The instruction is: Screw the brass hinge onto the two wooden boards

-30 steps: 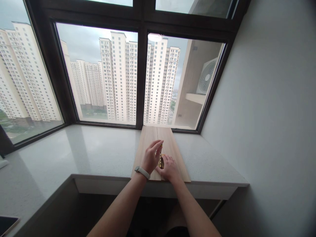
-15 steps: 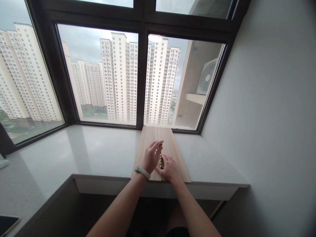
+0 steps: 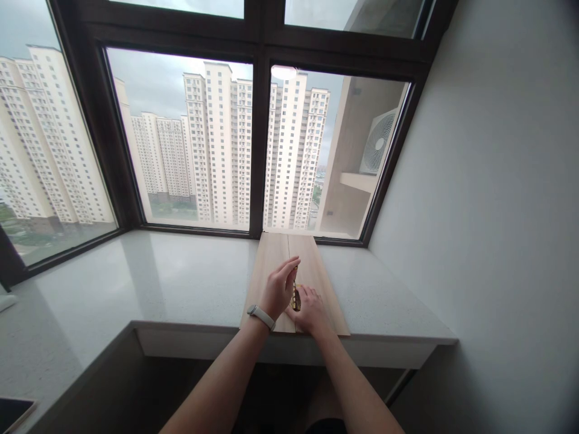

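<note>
A small shiny gold-and-dark thing (image 3: 296, 301) with a row of segments along it stands between my hands; its kind I cannot make out. My left hand (image 3: 277, 288), with a pale watch band (image 3: 262, 316) at the wrist, has its thumb and fingers closed at the upper end of it. Lower down, my right hand (image 3: 311, 308) curls against its right side, thumb near the base. Both hands are over a light wooden board (image 3: 326, 289) with a long seam down its middle. My fingers hide much of the gold-and-dark thing.
The board lies across a pale speckled sill (image 3: 194, 277) and reaches its front edge. Dark window frames (image 3: 259, 150) rise behind it, and a white wall (image 3: 479, 181) stands on the right. A dark flat object (image 3: 15, 413) shows at the lower left.
My left thumb and fingers have drawn closer together at the top of the gold-and-dark thing. My right hand stays almost in the same place.
</note>
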Available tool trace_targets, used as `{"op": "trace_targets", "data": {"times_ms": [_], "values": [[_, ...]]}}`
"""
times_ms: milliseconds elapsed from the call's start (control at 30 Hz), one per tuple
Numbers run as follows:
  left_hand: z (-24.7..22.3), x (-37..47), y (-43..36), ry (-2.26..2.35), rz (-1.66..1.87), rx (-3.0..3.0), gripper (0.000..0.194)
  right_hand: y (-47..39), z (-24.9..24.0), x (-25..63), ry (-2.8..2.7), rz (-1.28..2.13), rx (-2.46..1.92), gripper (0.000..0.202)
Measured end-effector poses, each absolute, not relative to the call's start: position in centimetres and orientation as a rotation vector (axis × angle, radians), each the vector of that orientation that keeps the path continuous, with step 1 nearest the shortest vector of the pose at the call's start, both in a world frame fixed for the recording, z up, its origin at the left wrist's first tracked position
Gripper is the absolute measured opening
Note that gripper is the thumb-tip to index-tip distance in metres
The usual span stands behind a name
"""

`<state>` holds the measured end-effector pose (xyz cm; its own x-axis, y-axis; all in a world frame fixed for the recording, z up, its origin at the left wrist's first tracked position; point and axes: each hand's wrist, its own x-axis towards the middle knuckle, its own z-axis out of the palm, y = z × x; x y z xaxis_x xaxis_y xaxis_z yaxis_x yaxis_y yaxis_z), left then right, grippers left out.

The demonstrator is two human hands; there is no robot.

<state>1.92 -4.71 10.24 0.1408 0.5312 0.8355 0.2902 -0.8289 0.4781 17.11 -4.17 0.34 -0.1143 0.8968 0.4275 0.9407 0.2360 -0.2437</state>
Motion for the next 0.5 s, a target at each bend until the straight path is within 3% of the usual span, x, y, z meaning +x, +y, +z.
{"op": "trace_targets", "data": {"times_ms": [500], "values": [[10.45, 1.73, -4.8, 0.935, 1.799, 2.221, 0.018, -4.27, 0.58, 16.91, -2.031, -0.096, -1.696, 0.069]]}}
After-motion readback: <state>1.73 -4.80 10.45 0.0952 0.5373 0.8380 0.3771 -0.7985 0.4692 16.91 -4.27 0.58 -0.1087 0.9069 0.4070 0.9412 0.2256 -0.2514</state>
